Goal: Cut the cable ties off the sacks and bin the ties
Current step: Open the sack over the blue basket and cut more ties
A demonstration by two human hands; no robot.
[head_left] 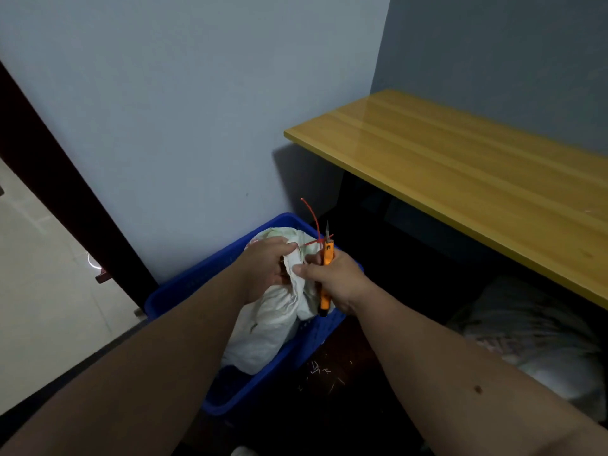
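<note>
Floor by the bin (pixel 316 340): small offcuts, near. Right hand (pixel 332 278) closed round the orange snips (pixel 325 274), forefinger pressing the sack neck. Left hand (pixel 266 268) grips the bunched neck, fingers closed on cloth. Sack (pixel 263 330) stands in the blue bin. Red tie (pixel 312 225) is at the neck, tail up, beside the blades. Likely step: cutting. Next: catch the loop, drop it in. Desk (pixel 460 166) beyond.

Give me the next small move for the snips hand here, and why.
Probably close the orange snips on the red cable tie. Their tips sit right at the tie where it cinches the white sack neck, which the left hand pinches steady over the blue basket. The right hand already holds the snips.
</note>
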